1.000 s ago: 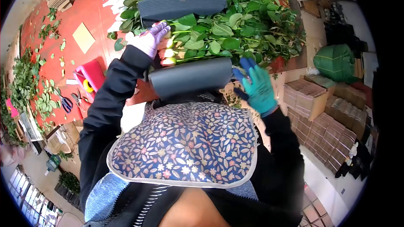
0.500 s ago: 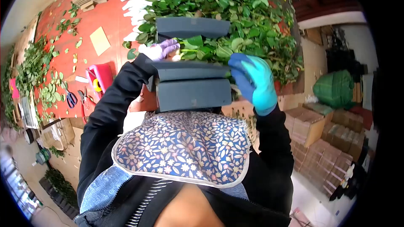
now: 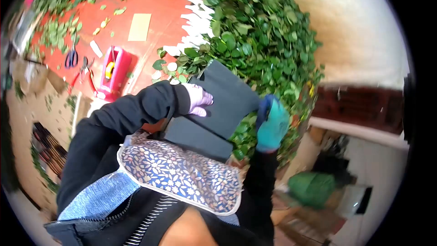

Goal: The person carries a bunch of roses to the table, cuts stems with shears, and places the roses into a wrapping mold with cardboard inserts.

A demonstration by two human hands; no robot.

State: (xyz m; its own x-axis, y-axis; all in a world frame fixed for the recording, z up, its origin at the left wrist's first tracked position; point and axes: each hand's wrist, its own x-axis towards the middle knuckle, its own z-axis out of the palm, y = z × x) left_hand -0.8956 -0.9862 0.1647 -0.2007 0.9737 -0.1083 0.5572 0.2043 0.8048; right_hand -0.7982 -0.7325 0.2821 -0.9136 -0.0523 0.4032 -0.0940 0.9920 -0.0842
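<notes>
A dark grey folding board [image 3: 227, 98] lies in front of me, its upper panel now flat and slanting down to the right. A lower grey panel [image 3: 198, 136] sits nearer my body, against the flowered apron [image 3: 182, 168]. My left hand [image 3: 199, 100], in a pale purple glove, rests on the upper panel's left part with fingers stretched out. At the panel's right corner, my right hand [image 3: 272, 125] in a teal and blue glove has its fingers curled round the edge. Leafy stems [image 3: 246, 139] show beneath the board at its right.
A large heap of leafy stems [image 3: 259, 41] with white wrapped ends [image 3: 198, 23] lies beyond the board. On the red table [image 3: 154, 59] are a pink tape dispenser [image 3: 114, 73], red-handled pruners [image 3: 86, 70], scissors [image 3: 71, 58] and a cardboard piece [image 3: 139, 27]. A green sack [image 3: 312, 189] stands at right.
The grey board's panels, apart with leafy stems between them before, now lie closed over the stems. My left hand has moved onto the upper panel, my right to its corner. The view has turned.
</notes>
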